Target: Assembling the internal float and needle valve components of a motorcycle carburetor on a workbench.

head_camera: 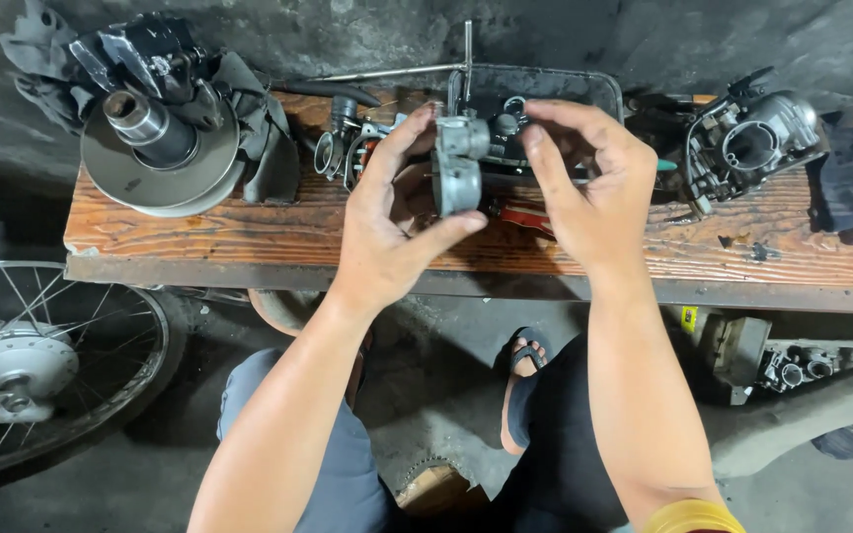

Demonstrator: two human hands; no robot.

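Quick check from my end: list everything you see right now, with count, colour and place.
carburettor body: 1, grey metal, held above the bench
bench: 1, brown wood, across the middle
pulley: 1, grey, bench left end
rag: 1, dark, beside the pulley
tray: 1, black, behind the hands
engine part: 1, grey, bench right
T-wrench: 1, metal, bench rear
wheel: 1, spoked, floor left
sandal: 1, dark, on the foot
left hand: grips the carburettor body
right hand: fingers at its top
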